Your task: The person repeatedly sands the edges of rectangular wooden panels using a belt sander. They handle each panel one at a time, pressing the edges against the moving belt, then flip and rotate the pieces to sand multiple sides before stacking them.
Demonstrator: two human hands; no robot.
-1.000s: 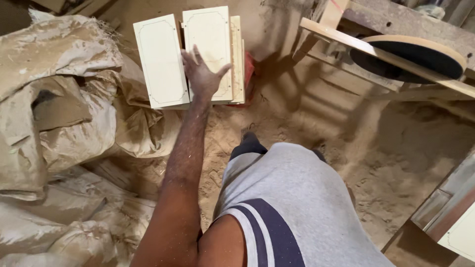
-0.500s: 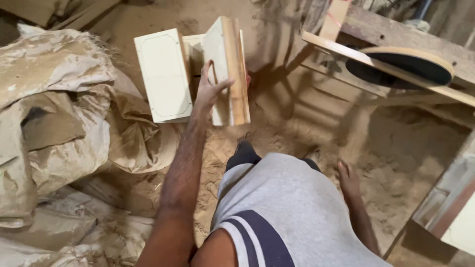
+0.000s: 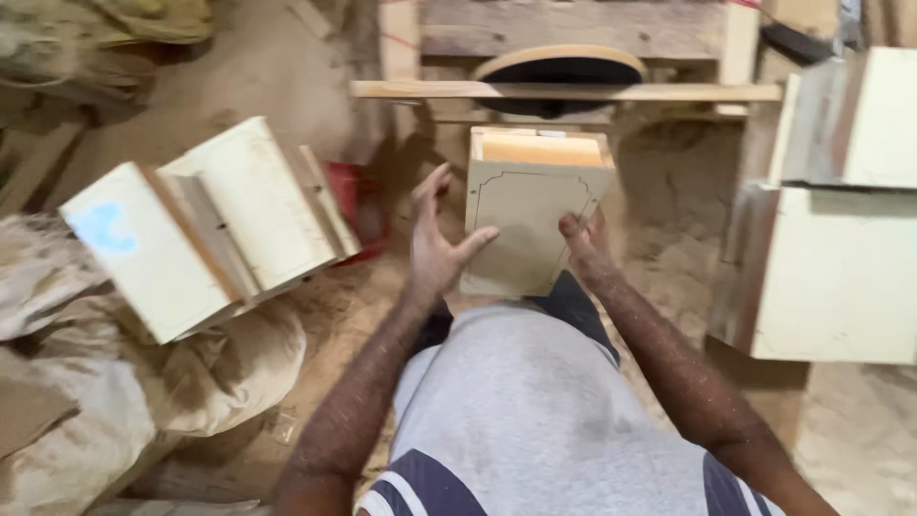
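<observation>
Pretty dusty workshop: the floor (image 3: 287, 57) is packed sawdust and sandy dirt all over, with crumpled tan paper sacks (image 3: 115, 401) heaped along the left side and a small red container (image 3: 358, 205) half hidden in the dust. Up top there's a rough wooden frame bench (image 3: 573, 91) made of pale planks, with a round dark disc with a light wooden rim (image 3: 559, 67) sitting in it. On the right stand stacked cream-painted cabinet panels with bare wood edges (image 3: 841, 277), and the light is warm, dim and soft.
</observation>
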